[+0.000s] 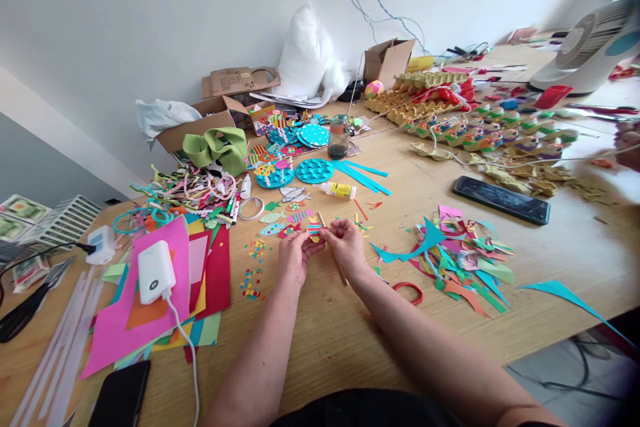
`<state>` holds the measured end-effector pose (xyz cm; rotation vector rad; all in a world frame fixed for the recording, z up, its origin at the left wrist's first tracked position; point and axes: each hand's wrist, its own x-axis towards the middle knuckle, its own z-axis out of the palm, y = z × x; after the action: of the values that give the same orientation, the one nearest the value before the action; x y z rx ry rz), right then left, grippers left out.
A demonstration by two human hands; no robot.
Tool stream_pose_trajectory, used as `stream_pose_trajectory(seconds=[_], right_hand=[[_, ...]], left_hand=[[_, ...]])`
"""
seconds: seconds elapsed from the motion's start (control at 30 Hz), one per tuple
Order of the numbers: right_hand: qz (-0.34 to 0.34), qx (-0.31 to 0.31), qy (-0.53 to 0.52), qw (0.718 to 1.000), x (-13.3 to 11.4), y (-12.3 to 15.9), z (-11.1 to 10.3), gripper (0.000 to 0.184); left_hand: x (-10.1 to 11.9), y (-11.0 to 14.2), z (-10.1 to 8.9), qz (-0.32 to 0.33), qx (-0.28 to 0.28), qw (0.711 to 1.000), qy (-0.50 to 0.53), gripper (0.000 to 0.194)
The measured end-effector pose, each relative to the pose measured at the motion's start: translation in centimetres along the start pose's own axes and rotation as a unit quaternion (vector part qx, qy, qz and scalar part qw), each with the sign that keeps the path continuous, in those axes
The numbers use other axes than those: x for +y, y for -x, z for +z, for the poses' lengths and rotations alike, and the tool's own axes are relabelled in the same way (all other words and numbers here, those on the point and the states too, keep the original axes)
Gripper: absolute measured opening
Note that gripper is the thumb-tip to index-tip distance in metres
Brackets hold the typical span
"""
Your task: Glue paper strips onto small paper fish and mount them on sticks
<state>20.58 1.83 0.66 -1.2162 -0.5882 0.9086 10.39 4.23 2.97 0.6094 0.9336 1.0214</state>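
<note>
A small striped paper fish (314,229) is pinched between my two hands above the table. My left hand (294,255) grips its left side with bent fingers, and my right hand (346,247) pinches the right side. Part of the fish is covered by my fingertips. Under my right hand lies a thin brown stick (343,275). Several finished-looking paper fish (273,217) are spread just beyond my left hand. A yellow-labelled glue bottle (340,190) lies on its side past my fingers. Small coloured paper dots (251,284) are scattered left of my left wrist.
Paper scraps (460,257) and red-handled scissors (409,293) lie to the right, near a phone (501,199). At left, a white power bank (156,272) sits on coloured paper sheets (107,333). Blue scalloped discs (314,171) and a glass jar (339,137) stand behind.
</note>
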Motion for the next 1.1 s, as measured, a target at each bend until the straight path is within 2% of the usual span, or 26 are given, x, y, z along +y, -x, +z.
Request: stream_pose_trajectory(seconds=[0.77, 1.1], right_hand=[[0.001, -0.015, 0.003, 1.000, 0.19, -0.21, -0.12, 0.040], [-0.041, 0.038, 0.062, 0.997, 0.44, -0.40, -0.20, 0.027]], left_hand=[[-0.32, -0.36, -0.23, 0.007, 0.010, 1.000, -0.008, 0.019], [-0.29, -0.49, -0.43, 0.036, 0.034, 0.998, -0.028, 0.019]])
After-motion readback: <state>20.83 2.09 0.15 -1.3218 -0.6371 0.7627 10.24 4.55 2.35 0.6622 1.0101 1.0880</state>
